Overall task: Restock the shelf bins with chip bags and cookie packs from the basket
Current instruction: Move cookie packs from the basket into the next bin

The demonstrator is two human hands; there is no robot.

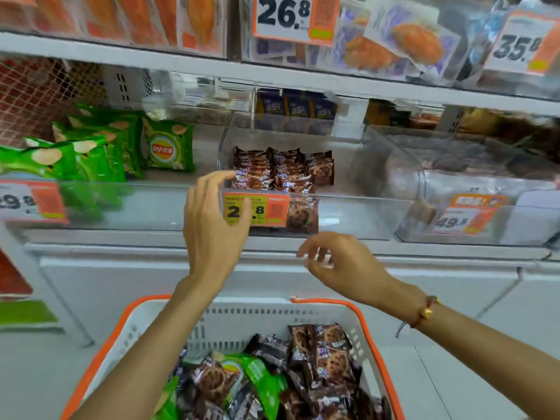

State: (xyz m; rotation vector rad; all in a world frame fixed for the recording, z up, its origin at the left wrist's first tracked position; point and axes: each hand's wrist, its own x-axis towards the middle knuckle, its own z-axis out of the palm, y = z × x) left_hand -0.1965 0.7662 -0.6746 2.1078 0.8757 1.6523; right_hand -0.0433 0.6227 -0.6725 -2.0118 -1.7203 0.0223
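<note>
A white basket with an orange rim (371,331) sits below me, holding several brown cookie packs (328,356) and green chip bags (257,377). On the shelf, a clear bin (348,216) holds stacked brown cookie packs (285,172); one pack (303,215) stands behind its front wall. Left of it, a clear bin (145,204) holds green chip bags (168,147). My left hand (212,225) is raised in front of the cookie bin's price tag, fingers loosely spread, holding nothing. My right hand (339,262) hovers below the bin's front edge, fingers loosely curled and empty.
Orange price tags (257,209) hang on the bin fronts. A further clear bin (472,192) stands to the right. The shelf above (272,75) carries packaged bread and purple packs. A white cabinet front (121,283) lies below the shelf, behind the basket.
</note>
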